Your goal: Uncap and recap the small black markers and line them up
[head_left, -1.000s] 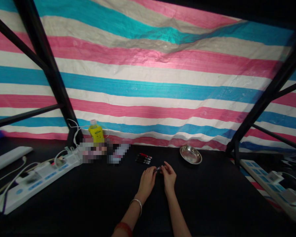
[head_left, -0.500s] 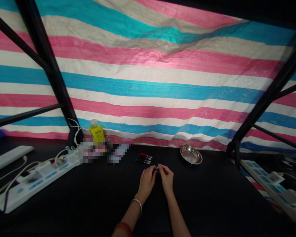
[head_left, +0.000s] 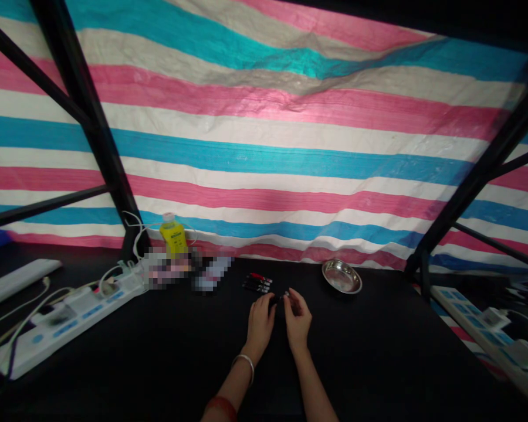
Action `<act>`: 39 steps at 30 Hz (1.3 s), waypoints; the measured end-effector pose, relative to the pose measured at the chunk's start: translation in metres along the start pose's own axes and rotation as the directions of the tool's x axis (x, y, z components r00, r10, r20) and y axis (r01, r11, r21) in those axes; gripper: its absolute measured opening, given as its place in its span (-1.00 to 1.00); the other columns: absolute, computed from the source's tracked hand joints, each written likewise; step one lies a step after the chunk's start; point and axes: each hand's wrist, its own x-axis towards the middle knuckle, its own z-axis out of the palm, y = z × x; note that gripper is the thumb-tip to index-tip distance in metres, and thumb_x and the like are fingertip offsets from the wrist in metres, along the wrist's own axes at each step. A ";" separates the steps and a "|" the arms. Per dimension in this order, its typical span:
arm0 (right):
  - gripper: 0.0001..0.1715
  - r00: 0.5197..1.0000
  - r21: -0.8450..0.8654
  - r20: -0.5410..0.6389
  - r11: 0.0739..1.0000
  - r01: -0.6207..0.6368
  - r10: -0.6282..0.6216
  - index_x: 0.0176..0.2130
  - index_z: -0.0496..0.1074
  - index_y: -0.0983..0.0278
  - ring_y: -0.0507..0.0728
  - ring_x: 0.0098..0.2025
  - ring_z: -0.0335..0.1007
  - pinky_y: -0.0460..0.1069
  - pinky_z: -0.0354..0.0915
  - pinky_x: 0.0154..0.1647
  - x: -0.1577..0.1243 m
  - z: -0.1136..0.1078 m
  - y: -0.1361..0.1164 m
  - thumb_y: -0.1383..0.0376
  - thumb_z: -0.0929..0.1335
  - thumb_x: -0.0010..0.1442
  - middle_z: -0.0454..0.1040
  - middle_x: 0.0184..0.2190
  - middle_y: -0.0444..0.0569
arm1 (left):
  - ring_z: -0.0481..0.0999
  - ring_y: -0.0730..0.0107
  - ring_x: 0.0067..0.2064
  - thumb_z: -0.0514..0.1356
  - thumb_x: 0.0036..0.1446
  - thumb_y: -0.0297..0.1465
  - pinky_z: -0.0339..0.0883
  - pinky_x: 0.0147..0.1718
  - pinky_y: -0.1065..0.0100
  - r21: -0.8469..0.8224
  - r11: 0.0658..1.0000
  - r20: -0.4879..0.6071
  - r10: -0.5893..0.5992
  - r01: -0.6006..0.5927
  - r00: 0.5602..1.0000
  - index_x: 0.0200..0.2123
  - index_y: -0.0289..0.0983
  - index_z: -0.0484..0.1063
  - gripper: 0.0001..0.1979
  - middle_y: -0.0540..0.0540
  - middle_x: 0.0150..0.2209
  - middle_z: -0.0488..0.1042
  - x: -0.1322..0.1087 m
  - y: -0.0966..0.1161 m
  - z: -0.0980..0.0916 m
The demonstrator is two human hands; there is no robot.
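In the middle of the table my left hand (head_left: 260, 322) and my right hand (head_left: 298, 321) meet fingertip to fingertip. My left hand's closed fingers grip a small dark thing that looks like a black marker (head_left: 274, 300). Thumb and fingers of the right hand pinch its light-coloured end, up near the index finger. Most of the marker is covered by my fingers, so whether it is in one piece I cannot tell. Just beyond my left hand lies a row of several markers (head_left: 257, 282), one red and the others black, with light lettering on their right ends.
A round metal dish (head_left: 342, 276) stands at the back right. Toward the back left are a yellow bottle (head_left: 173, 237) and blurred-out items. Power strips with cables line the left (head_left: 70, 316) and right (head_left: 488, 334). Black frame posts and a striped sheet (head_left: 264, 158) enclose the black table (head_left: 369, 357).
My right hand has turned slightly and its fingers have curled higher, with the light end lifted a little. My left hand has barely moved. The markers and dish lie as before.
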 end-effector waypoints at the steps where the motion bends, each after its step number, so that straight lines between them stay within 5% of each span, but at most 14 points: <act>1: -0.58 0.999 0.018 -0.032 1.000 -0.005 0.005 -0.17 0.41 0.34 0.12 -0.25 0.44 -0.01 0.35 -0.21 0.000 0.000 -0.001 0.14 0.39 0.02 0.51 -0.27 0.06 | 0.45 0.27 -0.11 0.01 0.13 -0.46 0.31 -0.11 0.15 -0.004 1.000 -0.007 -0.018 0.018 1.000 -0.14 -0.25 0.33 -0.78 -0.12 -0.15 0.47 0.000 0.000 0.000; 9: -0.68 0.997 -0.014 -0.067 0.999 0.036 -0.037 -0.30 0.38 0.31 0.10 -0.32 0.41 -0.04 0.33 -0.28 0.000 0.000 -0.007 0.12 0.38 0.03 0.46 -0.37 0.00 | 0.47 0.28 -0.24 0.02 0.11 -0.49 0.25 -0.14 0.15 0.026 0.997 0.009 -0.072 0.072 0.997 -0.22 -0.23 0.35 -0.81 -0.07 -0.31 0.50 -0.001 0.006 -0.009; 23: -0.66 0.989 -0.013 -0.140 0.999 0.035 -0.037 -0.34 0.38 0.31 0.08 -0.36 0.39 -0.05 0.32 -0.30 0.001 -0.001 -0.007 0.09 0.38 0.02 0.44 -0.43 -0.03 | 0.43 0.25 -0.12 -0.04 0.12 -0.55 0.15 -0.06 0.11 0.222 0.975 0.009 -0.011 0.009 1.000 -0.13 -0.22 0.39 -0.69 -0.12 -0.19 0.51 -0.004 0.010 -0.011; 28: -0.66 0.998 -0.004 -0.049 0.999 0.041 -0.041 -0.34 0.38 0.30 0.09 -0.34 0.41 -0.04 0.35 -0.30 -0.002 0.002 -0.004 0.08 0.38 0.02 0.46 -0.41 -0.02 | 0.28 0.19 0.11 -0.02 0.11 -0.52 0.17 0.02 0.12 0.242 0.959 0.032 0.145 -0.148 0.989 0.06 -0.25 0.27 -0.58 -0.19 0.09 0.33 -0.004 0.008 -0.004; 31: -0.69 0.997 -0.011 0.035 0.998 0.062 -0.062 -0.35 0.41 0.29 0.09 -0.34 0.42 -0.04 0.36 -0.29 -0.006 0.005 -0.003 0.09 0.37 0.03 0.48 -0.39 -0.02 | 0.33 0.28 0.07 -0.08 0.14 -0.54 0.20 0.02 0.18 0.188 0.952 0.068 0.234 -0.242 0.970 0.06 -0.25 0.27 -0.58 -0.16 0.05 0.38 -0.004 0.006 -0.002; 39: -0.73 0.997 -0.064 0.064 0.996 0.056 -0.052 -0.36 0.42 0.29 0.10 -0.34 0.42 -0.07 0.29 -0.35 -0.003 0.000 -0.010 0.12 0.35 0.05 0.49 -0.39 -0.01 | 0.37 0.22 0.02 -0.06 0.16 -0.54 0.13 -0.01 0.11 0.270 0.960 -0.034 0.092 -0.080 0.995 -0.10 -0.25 0.39 -0.67 -0.15 -0.05 0.46 -0.005 0.008 -0.009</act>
